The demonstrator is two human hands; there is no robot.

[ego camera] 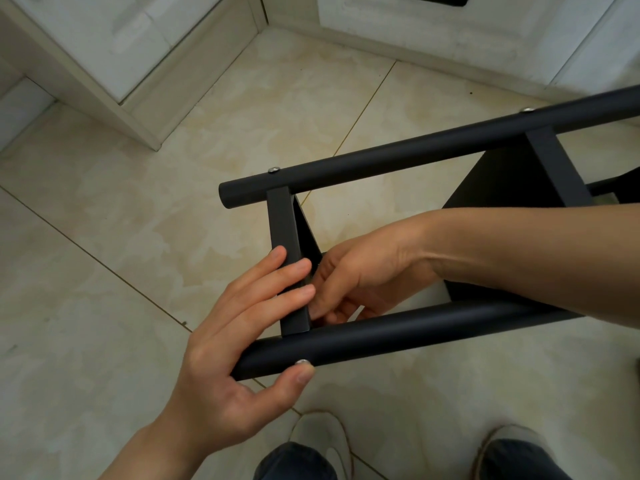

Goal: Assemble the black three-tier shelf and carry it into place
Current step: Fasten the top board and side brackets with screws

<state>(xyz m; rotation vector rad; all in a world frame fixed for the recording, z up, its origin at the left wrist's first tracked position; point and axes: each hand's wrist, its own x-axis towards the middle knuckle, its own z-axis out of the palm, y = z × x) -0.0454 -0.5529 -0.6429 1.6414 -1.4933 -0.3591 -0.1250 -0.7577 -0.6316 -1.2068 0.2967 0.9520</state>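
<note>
Shelf (415,150) is tipped sideways. My left hand (221,344) presses straight fingers (277,276) on its end panel (282,220). My right hand (360,275) curls behind it, grip unclear.

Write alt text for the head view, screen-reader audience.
Two bare hands work at the end of a black shelf frame tipped on its side over a beige tiled floor. The left hand lays its fingers across the end tier, thumb at a silver screw in the near tube; the right hand reaches behind that tier, fingers curled.
</note>
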